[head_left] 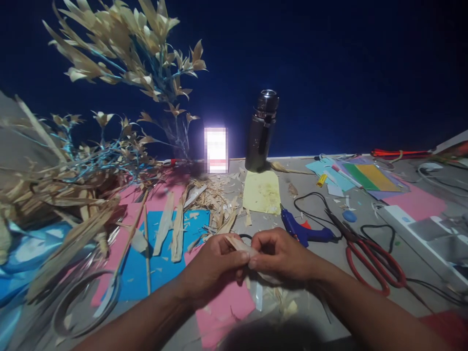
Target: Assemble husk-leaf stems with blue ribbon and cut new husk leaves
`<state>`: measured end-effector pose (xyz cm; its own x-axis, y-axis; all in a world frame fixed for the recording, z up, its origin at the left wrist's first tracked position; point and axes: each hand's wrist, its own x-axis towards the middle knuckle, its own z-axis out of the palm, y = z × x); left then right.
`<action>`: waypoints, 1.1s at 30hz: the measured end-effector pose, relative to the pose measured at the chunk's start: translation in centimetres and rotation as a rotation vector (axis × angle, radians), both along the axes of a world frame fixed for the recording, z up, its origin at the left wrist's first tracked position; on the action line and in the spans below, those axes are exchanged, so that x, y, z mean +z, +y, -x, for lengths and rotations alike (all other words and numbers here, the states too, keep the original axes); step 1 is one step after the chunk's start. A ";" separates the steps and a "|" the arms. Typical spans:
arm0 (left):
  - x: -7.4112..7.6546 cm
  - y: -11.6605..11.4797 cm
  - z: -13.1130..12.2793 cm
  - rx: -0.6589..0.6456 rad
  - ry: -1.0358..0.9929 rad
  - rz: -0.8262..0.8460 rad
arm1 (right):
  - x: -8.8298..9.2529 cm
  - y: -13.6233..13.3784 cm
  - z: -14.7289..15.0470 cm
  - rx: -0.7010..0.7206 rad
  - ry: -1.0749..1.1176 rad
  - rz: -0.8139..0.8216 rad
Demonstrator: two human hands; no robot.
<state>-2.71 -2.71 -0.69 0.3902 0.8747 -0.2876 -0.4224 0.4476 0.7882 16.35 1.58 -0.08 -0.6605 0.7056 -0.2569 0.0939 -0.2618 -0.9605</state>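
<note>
Near the middle of the table, my left hand (221, 263) and my right hand (280, 253) meet with thumbs close together. Both pinch a pale, dry husk strip (239, 245), which slants between them. Part of the strip is hidden by my fingers. Below my hands lies a pink sheet (230, 307) with small scraps near it. Just beyond my right hand rests a blue glue gun (307, 231).
Red-handled scissors (383, 263) and a white case (424, 239) are at right. A dark flask (260, 131) stands behind a yellow sheet (261, 192). Left are husks (80, 219), a tape roll (60, 312), a blue sheet (131, 280) and husk flowers (146, 53).
</note>
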 end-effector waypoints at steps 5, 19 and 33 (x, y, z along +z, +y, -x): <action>0.5 0.3 0.8 -0.081 -0.094 0.057 | 0.5 0.2 -0.6 0.076 0.024 0.054; 0.6 0.6 0.9 -0.052 -0.014 0.035 | 0.8 0.2 -0.4 0.068 -0.075 -0.067; 0.6 0.8 0.7 0.048 -0.029 0.080 | 0.1 0.0 0.1 0.092 -0.032 -0.003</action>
